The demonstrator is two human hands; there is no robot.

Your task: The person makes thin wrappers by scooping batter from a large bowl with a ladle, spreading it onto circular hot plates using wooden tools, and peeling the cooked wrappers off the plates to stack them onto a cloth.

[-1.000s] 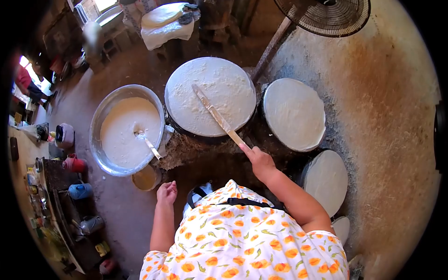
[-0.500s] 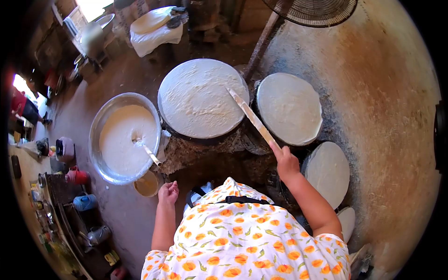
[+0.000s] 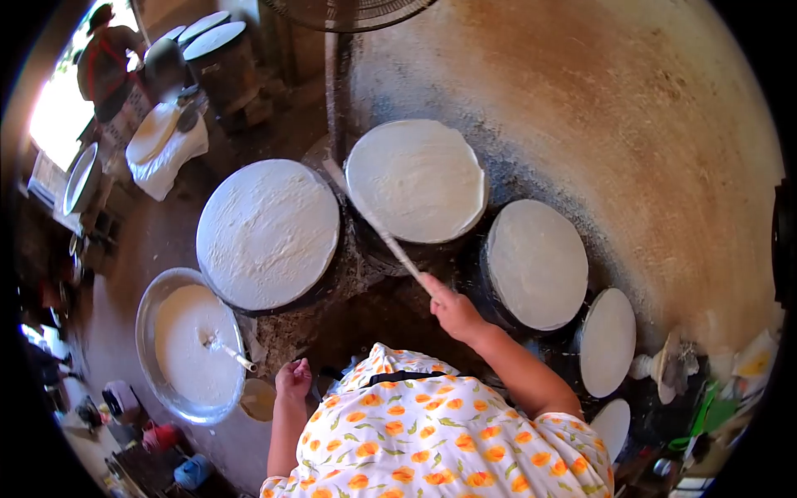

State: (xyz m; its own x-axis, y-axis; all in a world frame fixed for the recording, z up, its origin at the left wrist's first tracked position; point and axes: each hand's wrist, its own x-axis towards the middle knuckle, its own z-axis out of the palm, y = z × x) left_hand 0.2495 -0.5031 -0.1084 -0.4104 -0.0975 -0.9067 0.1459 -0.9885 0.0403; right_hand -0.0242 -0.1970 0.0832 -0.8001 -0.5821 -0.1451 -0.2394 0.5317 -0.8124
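Note:
My right hand [image 3: 452,310] grips the end of a long flat wooden stick [image 3: 383,236]. The stick's far end lies at the left rim of a round griddle [image 3: 415,178] coated with pale batter. To the left is a larger round griddle [image 3: 267,234] whose white layer looks rough and wet. Low in front of my body, my left hand [image 3: 293,379] is curled closed, with nothing visible in it. Near it stands a wide metal basin [image 3: 149,353] of white batter, a ladle [image 3: 228,352] resting in it with its handle over the rim.
More coated round griddles [image 3: 537,264] curve round on my right, one a tall disc [image 3: 608,343]. A plastered wall [image 3: 581,108] rises behind them. A fan [image 3: 349,10] stands at the top. At the back left, a person [image 3: 110,62] is near a cloth-covered stand [image 3: 170,158] with flat sheets.
My view has turned right, so everything sits further left. The stick has gone from over the large left griddle to the left edge of the middle one. My left hand stays closed.

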